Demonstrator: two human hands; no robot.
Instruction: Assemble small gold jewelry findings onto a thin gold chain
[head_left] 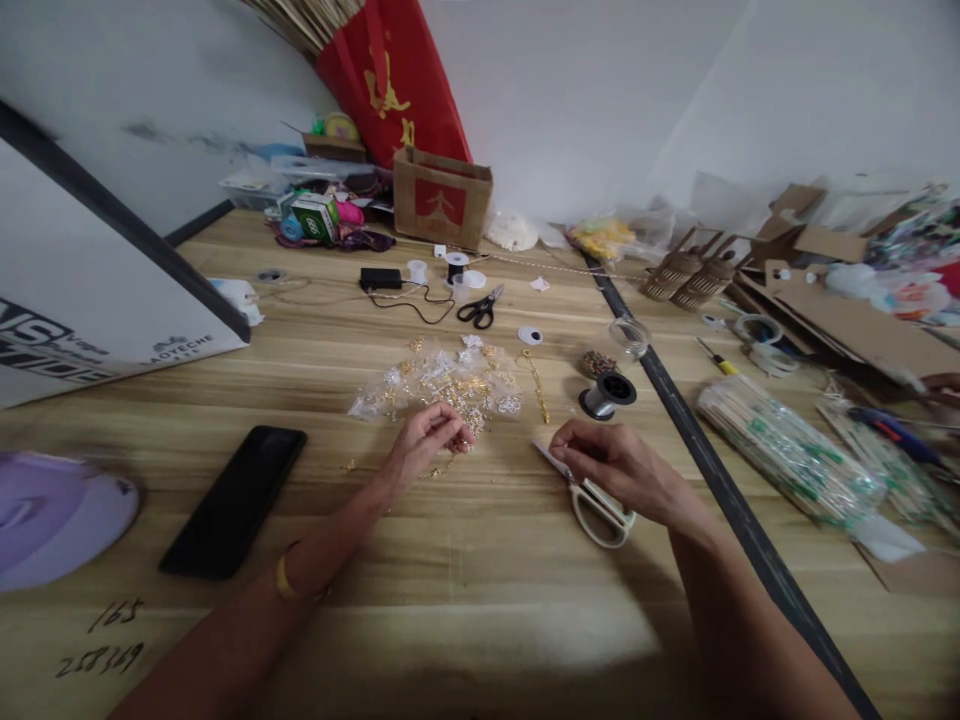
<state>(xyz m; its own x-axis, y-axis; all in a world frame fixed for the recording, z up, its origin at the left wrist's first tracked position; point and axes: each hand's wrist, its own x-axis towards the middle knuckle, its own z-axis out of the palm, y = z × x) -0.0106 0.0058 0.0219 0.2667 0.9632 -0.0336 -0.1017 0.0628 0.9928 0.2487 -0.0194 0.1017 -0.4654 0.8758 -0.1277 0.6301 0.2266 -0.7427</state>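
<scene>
My left hand (429,440) is closed, fingertips pressed together, at the front edge of a pile of small gold and silver pieces in clear bags (435,375). What it pinches, if anything, is too small to make out. My right hand (619,465) is closed too, thumb against fingers, above cream-handled scissors (604,515) that lie on the table; whether it holds anything cannot be seen. A gold chain (537,385) lies to the right of the pile. Behind my right hand stand a spool of grey wire (606,396) and a small heap of dark beads (598,363).
Black scissors (478,308) and a black box with a cable (381,279) lie farther back. A phone (234,500) and a purple cap (60,520) are at left. Bagged sticks (787,445) lie right of a dark strip (697,450). Another person's hand (943,385) shows at the right edge.
</scene>
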